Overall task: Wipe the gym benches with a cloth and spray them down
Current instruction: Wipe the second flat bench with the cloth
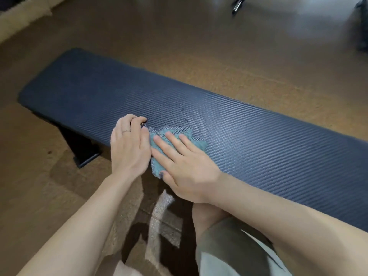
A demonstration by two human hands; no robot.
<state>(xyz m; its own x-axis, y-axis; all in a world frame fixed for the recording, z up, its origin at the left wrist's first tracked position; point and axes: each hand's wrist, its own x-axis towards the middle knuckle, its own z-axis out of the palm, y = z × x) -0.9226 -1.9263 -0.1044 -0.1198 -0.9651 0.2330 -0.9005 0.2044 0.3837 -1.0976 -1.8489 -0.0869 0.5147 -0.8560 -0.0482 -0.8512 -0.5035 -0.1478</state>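
One bench (258, 136) is in view, a long dark pad with a ribbed weave, standing on a brown floor (199, 46). We find the cloth (196, 141), a small teal piece, lying on the pad near its front edge, roughly at mid-length, with one part hanging over that edge.

The right hand (185, 166) lies flat on the cloth, fingers straight and spread, pressing it to the pad; it grasps nothing. The left hand (129, 144) sits just beside it, touching the cloth's left side, its fingertips curled under at the far corner. Whether they pinch the fabric there or merely rest on it, we cannot tell. A ring (126, 131) shows on one finger.

We judge the wiping to be under way on this bench. We see no wet streaks or other marks that would tell wiped surface from unwiped, so the share already covered cannot be stated. No spray bottle is in view, and we cannot confirm any spraying. No other bench appears in view; in our judgement the task remains well short of complete
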